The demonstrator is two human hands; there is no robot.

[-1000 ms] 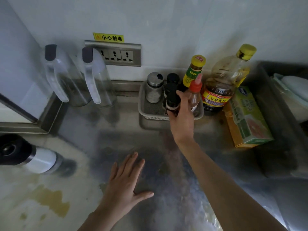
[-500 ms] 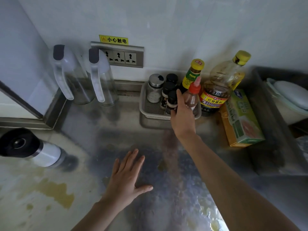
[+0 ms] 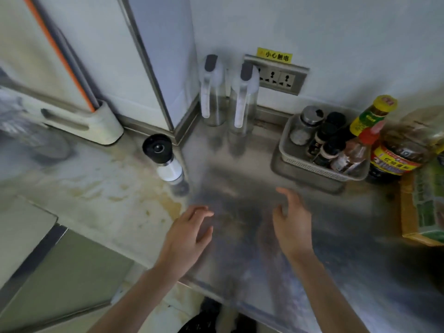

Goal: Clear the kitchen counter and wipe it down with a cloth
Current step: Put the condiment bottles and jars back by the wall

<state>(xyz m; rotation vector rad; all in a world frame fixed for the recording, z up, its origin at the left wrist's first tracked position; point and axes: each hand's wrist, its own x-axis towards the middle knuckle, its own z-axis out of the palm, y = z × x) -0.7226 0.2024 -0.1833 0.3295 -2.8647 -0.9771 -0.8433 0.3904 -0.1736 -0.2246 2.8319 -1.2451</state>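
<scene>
Currently the left grip (image 3: 189,233) and right grip (image 3: 292,222) are hovering released over the worktop (image 3: 240,183) near its front edge; grasping the grinder (image 3: 163,157) by its body, upright, is looking wisest.

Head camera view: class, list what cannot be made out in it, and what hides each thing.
All in the head view:
- Oil bottle: cap and right side cut off by the right edge.
- Green box: cut off by the right edge, print blurred.
- Spice jars in the basket: labels too small and blurred.
- Grey object at far left: blurred, cut off by the edge.
</scene>
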